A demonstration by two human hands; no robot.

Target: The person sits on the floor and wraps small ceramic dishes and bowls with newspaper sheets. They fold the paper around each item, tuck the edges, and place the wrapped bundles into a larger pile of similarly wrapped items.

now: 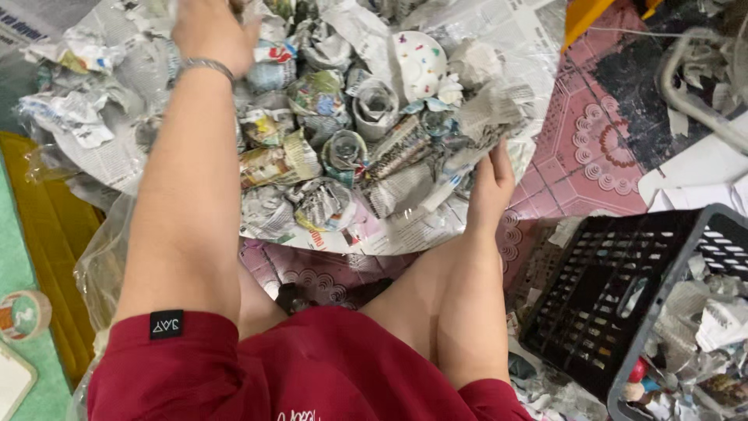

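A heap of newspaper-wrapped bundles [327, 148] lies on spread newspaper sheets [389, 230] in front of me. A white cup with coloured dots [419, 64] sits unwrapped near the top of the heap. My left hand [209, 27] reaches over the far side of the pile, wearing a metal bracelet; its fingers are cut off by the frame edge. My right hand [491, 187] rests on the right edge of the pile, its fingers gripping the edge of the newspaper sheet and crumpled paper there.
A black plastic crate [604, 288] stands at lower right, beside a grey crate [686, 335] holding wrapped items. A tape roll [23, 312] lies at the left on a green surface. Patterned pink floor tiles [592, 148] show at right.
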